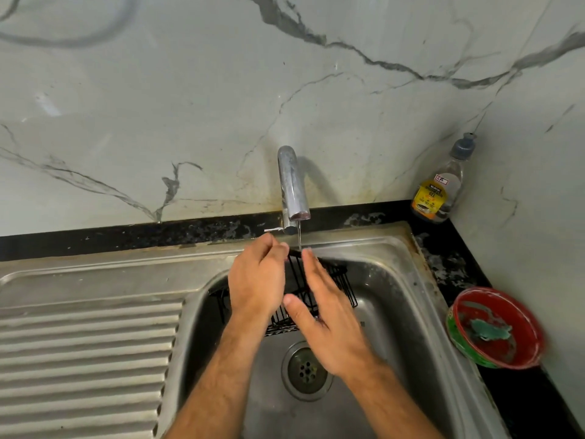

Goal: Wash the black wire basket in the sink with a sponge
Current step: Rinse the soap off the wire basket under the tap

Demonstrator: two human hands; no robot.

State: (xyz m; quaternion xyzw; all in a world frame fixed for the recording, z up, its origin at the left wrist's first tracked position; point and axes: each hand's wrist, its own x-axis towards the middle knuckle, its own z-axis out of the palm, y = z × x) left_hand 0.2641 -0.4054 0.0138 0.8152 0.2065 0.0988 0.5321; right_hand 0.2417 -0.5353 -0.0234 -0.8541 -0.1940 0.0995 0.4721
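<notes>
Fingers of the left hand (256,277) pinch the top rim of a black wire basket (319,280), tilted over the stainless-steel sink (399,305) at frame centre. Beside it, the right hand (326,324) lies flat against the wires, fingers straight. A thin stream falls from the chrome tap (292,185). At right, on the black speckled surface (443,267), stand a clear bottle (443,188) and a red bowl (497,327).

You face a grey marble-look wall (221,99) with dark veins. Below it runs a black speckled counter (126,237), stained along the wall joint. To the right of the chrome tap (292,185), a second wall (538,185) meets the first at a corner.
</notes>
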